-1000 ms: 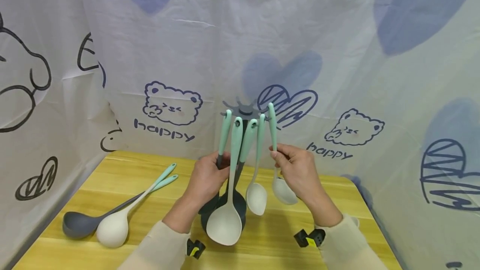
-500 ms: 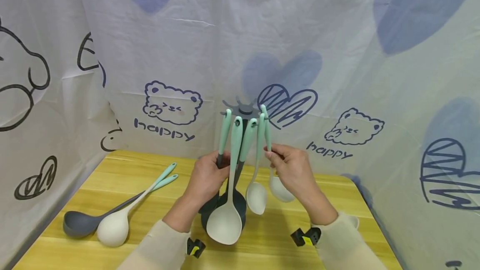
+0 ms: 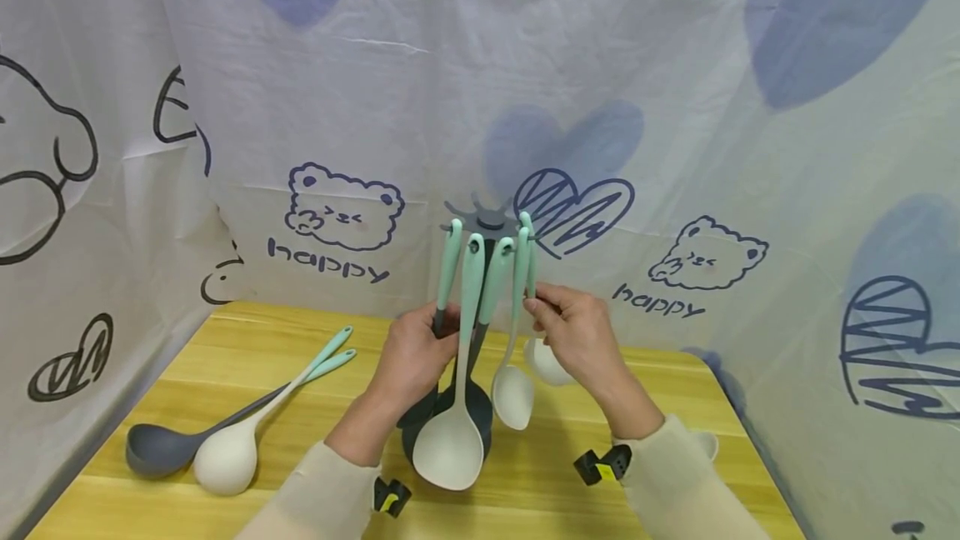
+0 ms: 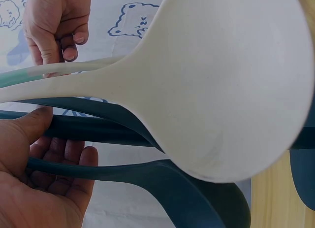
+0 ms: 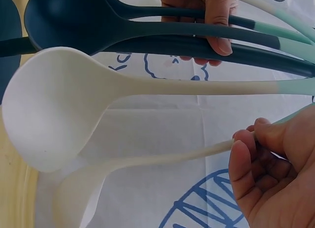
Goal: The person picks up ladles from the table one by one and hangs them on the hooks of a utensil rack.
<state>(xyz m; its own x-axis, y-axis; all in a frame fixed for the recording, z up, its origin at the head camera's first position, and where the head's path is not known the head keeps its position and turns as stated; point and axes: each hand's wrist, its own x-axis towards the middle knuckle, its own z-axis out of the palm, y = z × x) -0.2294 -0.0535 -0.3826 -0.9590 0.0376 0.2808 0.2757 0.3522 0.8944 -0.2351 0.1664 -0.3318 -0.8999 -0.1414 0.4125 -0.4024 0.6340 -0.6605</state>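
Observation:
A dark grey utensil stand (image 3: 491,221) with hooks around its top stands mid-table, several mint-handled utensils hanging from it. My left hand (image 3: 415,357) grips its pole (image 4: 93,129), thumb across the front and fingers behind. At the stand's right side, my right hand (image 3: 581,340) pinches a white ladle (image 5: 172,158) near where the mint handle meets the white shaft. That ladle's handle top is up at the hooks, overlapping a neighbouring handle in the head view. In front hang a large white ladle (image 3: 448,448) and a smaller white spoon (image 3: 513,397); dark utensils hang by my left hand.
On the wooden table (image 3: 570,482), a dark grey ladle (image 3: 159,448) and a white ladle (image 3: 225,458) lie at the left with handles crossed. A white piece (image 3: 707,443) shows partly behind my right sleeve. A printed cloth (image 3: 420,132) hangs behind.
My right hand has moved left with the white ladle, bringing its handle top from beside the stand in to the hooks. My left hand stays on the pole.

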